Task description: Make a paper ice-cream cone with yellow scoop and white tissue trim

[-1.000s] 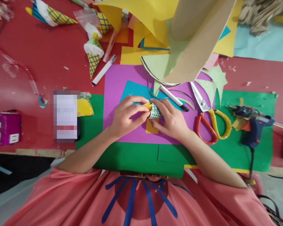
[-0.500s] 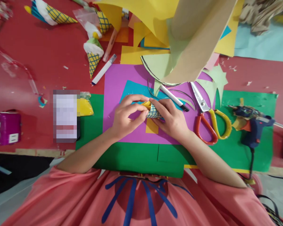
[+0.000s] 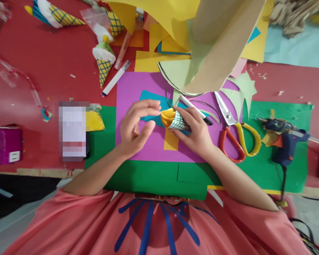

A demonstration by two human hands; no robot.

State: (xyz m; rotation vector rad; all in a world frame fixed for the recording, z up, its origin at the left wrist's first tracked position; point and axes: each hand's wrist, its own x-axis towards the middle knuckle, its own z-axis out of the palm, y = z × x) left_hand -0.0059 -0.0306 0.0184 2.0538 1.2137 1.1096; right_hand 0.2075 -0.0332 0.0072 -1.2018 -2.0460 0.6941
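Cone in the right hand, over the purple sheet!
Its grip wraps the blue-checked outside, yellow folds crowding the mouth that faces left; the left hand grasps nothing, fingers parted just beside that mouth. Off to the right, scissors lie near, and further over, a glue gun rests above green card on the red bench.

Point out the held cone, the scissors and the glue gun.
Held cone [image 3: 177, 122], head view: its checked outer side.
Scissors [image 3: 229, 117], head view: the pivot.
Glue gun [image 3: 286, 145], head view: its dark blue body.
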